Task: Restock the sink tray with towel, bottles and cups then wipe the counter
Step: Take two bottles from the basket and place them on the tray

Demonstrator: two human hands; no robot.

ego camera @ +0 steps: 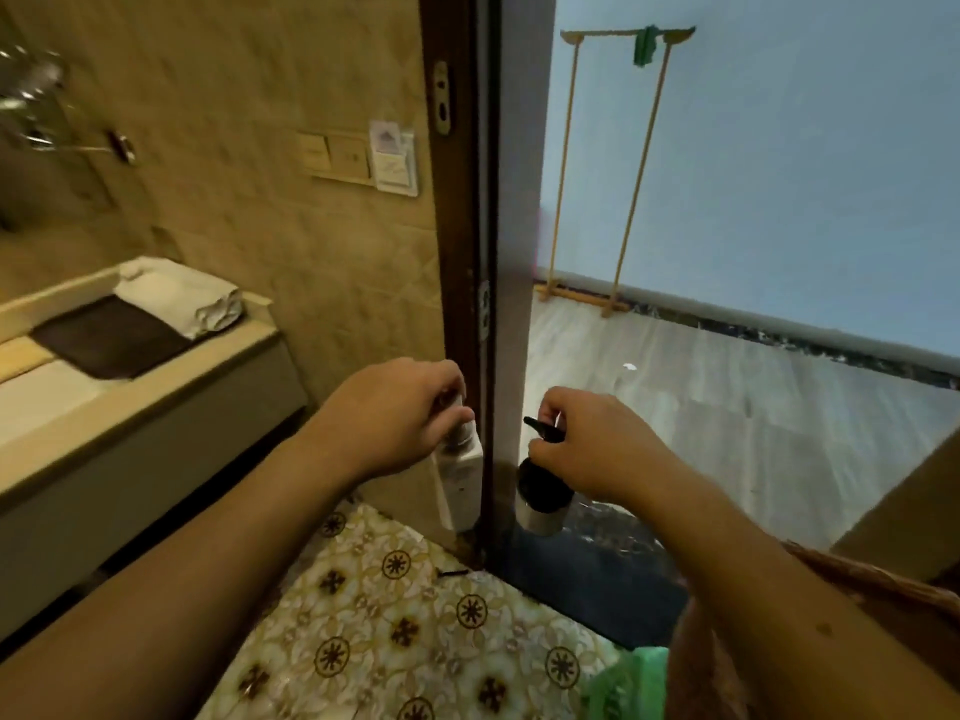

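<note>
A person carries two upright pump bottles by the doorway: the left hand (400, 407) grips a white bottle (460, 472), the right hand (592, 449) a black bottle (540, 493). The tray (104, 337), holding a towel (179, 298), lies left on the table (130, 407), nearer the left hand.

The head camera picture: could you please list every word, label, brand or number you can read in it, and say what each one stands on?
No text here can be read.
Card in the wall slot: a small printed emblem, too blurred to read.
Key-card holder: faint marks, too blurred to read.
White bottle held by the left hand: no readable label.
Black pump bottle held by the right hand: no readable label.
</note>
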